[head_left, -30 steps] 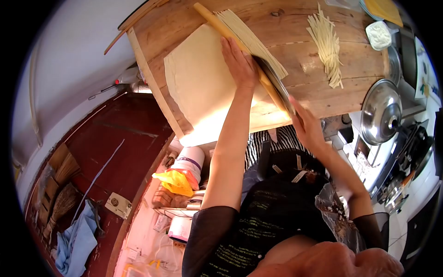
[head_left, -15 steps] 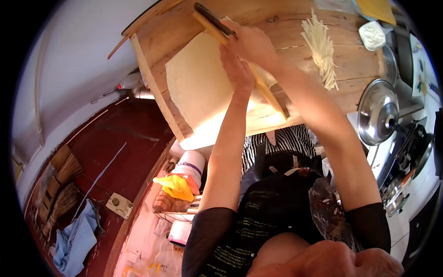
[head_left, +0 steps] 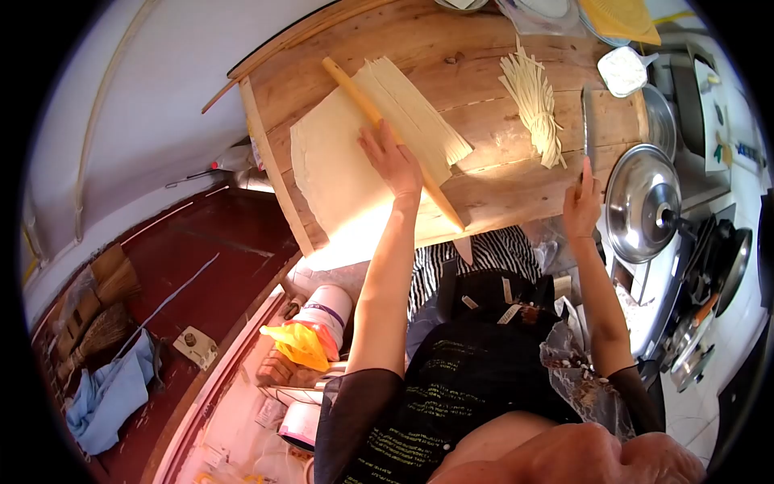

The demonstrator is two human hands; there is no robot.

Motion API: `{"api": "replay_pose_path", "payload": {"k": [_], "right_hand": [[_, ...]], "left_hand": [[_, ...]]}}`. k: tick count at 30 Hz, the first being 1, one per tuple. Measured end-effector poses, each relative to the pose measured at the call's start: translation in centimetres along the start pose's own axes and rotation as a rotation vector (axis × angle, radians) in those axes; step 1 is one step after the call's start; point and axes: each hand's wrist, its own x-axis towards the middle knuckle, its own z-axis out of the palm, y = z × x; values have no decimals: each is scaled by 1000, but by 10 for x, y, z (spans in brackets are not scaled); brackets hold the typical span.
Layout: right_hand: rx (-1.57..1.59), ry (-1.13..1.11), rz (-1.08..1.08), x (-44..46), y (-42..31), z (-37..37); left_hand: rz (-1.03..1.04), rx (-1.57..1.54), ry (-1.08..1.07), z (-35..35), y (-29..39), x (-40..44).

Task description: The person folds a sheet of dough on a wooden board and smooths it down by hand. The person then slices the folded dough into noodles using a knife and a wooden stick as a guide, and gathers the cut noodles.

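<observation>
My left hand (head_left: pixel 393 165) lies with fingers spread on the rolling pin (head_left: pixel 355 90) and the pale dough sheet (head_left: pixel 326 153). The pin rests slantwise across the dough. To its right lies a narrower section of layered dough (head_left: pixel 415 109), with several thin lines along it and a ragged end. My right hand (head_left: pixel 584 202) is closed on the handle of a knife (head_left: pixel 587 121), off to the right near the table's front edge. Its narrow-looking blade points away from me. A bundle of cut noodles (head_left: pixel 534 105) lies between the dough and the knife.
The wooden table (head_left: pixel 484 189) has a raised left edge. At right are a white container of flour (head_left: pixel 625 71) and a shiny metal lid (head_left: pixel 642 202). Pans (head_left: pixel 730 270) stand beyond. A yellow bag (head_left: pixel 300 345) sits below the table at left.
My right hand has moved with the knife from alongside the rolling pin to the table's right. My left hand stays at the pin, fingers now spread. The dough right of the pin is uncovered.
</observation>
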Motion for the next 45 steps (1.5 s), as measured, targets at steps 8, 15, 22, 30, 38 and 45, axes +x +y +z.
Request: {"api": "replay_pose_path", "payload": {"k": [8,15,22,30,38,45], "right_hand": [[-240,30,51,-1,76,43],[-28,157,-184,16,2,41],[419,-300,-189,76,-101,103],[202,-684,28,63,-139,125],[419,-612,-99,127,-158,141],[612,-415,-19,186,-205,36]], "left_hand": [[303,-96,-80,17,51,-91],[-119,-98,-97,16,92,-100],[-273,-383,-307,40,112,-96],[-1030,-793,-87,35,105,-50],[-804,-991,-170,10,108,29],[-475,-1184,-172,-48,175,78]]}}
